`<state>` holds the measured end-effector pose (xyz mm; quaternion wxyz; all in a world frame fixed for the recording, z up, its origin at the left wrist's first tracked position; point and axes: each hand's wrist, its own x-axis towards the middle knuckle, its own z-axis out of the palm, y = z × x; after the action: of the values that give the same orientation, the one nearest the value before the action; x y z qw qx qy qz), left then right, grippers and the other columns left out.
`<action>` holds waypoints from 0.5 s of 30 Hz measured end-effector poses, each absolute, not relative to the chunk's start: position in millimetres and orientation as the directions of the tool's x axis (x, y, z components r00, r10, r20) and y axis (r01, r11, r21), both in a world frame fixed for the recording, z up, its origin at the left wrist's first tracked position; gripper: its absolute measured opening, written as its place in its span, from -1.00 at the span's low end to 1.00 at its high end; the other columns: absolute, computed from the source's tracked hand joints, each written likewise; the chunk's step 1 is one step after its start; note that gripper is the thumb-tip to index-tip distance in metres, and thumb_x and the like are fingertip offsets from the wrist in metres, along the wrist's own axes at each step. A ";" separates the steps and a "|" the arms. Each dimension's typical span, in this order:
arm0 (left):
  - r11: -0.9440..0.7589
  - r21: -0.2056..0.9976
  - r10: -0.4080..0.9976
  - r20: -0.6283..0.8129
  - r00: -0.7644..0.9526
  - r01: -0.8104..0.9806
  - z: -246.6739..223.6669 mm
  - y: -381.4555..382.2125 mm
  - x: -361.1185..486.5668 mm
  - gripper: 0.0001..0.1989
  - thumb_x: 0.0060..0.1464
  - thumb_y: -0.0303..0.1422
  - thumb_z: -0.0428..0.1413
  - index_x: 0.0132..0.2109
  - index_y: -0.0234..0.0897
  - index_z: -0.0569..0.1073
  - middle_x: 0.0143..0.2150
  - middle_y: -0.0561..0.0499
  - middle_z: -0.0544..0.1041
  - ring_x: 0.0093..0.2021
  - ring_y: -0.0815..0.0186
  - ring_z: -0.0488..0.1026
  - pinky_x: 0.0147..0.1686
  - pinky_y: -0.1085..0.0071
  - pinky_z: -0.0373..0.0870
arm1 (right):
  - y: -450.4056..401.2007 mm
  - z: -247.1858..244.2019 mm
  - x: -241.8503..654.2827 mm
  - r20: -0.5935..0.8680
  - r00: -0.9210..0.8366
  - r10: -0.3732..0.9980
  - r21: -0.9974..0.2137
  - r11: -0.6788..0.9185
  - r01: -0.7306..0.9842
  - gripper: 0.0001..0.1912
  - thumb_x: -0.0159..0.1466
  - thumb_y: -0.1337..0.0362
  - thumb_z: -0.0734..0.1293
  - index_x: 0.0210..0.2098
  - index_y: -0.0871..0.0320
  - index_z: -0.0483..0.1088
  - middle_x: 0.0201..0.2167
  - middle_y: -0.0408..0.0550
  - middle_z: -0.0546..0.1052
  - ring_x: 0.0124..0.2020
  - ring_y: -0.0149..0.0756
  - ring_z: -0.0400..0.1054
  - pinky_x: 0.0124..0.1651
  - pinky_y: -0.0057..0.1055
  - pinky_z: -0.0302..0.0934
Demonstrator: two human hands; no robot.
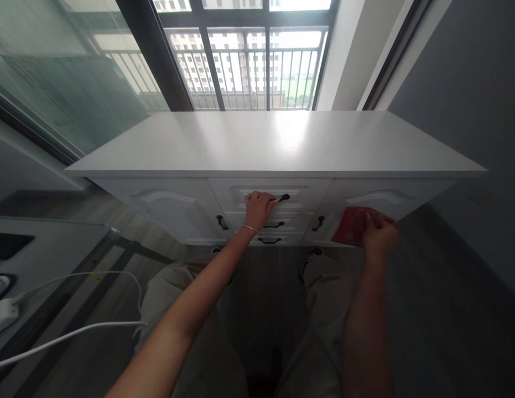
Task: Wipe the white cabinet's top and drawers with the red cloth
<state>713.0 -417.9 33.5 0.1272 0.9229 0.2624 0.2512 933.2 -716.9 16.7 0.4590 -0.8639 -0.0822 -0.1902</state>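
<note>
My left hand (258, 209) is at the top drawer (307, 193) of a white cabinet, its fingers closed around the left part of the black handle (285, 197). The drawer looks shut. Off to the right, my right hand (380, 235) pinches a flat red pouch (350, 225) by its right side, thumb on top. The pouch hangs in front of the cabinet's right door (377, 193); whether it touches the door I cannot tell. Below the top drawer are two more drawers with black handles, the middle handle (274, 224) partly behind my left hand.
The white cabinet top (224, 141) spans the view before a window with a balcony railing (249, 72). At the left stands a grey table (66, 237) with a white power strip (4, 316) and white cables (74, 333). My legs and shoes are close below the cabinet.
</note>
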 end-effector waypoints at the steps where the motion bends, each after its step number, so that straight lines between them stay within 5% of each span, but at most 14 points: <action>1: -0.831 0.366 0.546 0.392 0.741 0.419 34.3 -418.1 712.4 -0.73 0.50 -0.18 0.07 0.03 -0.12 0.64 0.03 -0.06 0.74 0.12 0.03 0.46 0.21 0.03 0.16 | -715.9 21.9 928.8 0.424 0.903 -0.069 -0.732 -0.614 0.296 -0.66 0.25 0.07 0.45 -0.39 0.27 0.59 0.01 0.47 0.57 0.22 0.41 0.39 0.38 0.43 0.16; 6: -0.850 0.342 0.513 0.364 0.777 0.401 41.4 -415.7 710.3 -0.71 0.51 -0.16 0.05 0.01 -0.15 0.63 0.01 -0.07 0.74 0.12 0.02 0.45 0.19 0.04 0.15 | -712.9 46.8 902.7 0.519 0.844 -0.137 -0.676 -0.670 0.307 -0.67 0.29 0.06 0.50 -0.19 0.23 0.68 0.56 0.38 0.21 0.57 0.55 -0.04 0.53 0.52 -0.16; 9: -0.866 0.316 0.486 0.344 0.803 0.389 45.5 -411.5 710.9 -0.69 0.51 -0.14 0.05 -0.02 -0.15 0.64 0.01 -0.08 0.74 0.11 0.01 0.44 0.15 0.04 0.15 | -714.2 55.1 893.4 0.572 0.817 -0.073 -0.637 -0.667 0.387 -0.64 0.30 0.05 0.51 -0.07 0.19 0.69 0.68 0.23 -0.01 0.66 0.57 -0.35 0.56 0.58 -0.48; 15: -0.887 0.292 0.445 0.328 0.833 0.358 51.2 -407.2 711.6 -0.67 0.51 -0.12 0.06 -0.04 -0.17 0.65 -0.01 -0.09 0.75 0.11 0.00 0.44 0.11 0.04 0.13 | -712.2 46.6 897.8 0.555 0.832 0.004 -0.681 -0.572 0.457 -0.56 0.34 -0.07 0.43 -0.09 0.18 0.69 0.65 0.17 0.11 0.68 0.42 -0.31 0.60 0.50 -0.46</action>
<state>711.6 -407.2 51.2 0.1097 0.9512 0.2111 0.1967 897.8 -712.2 46.6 0.4420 -0.8488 -0.1358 -0.2563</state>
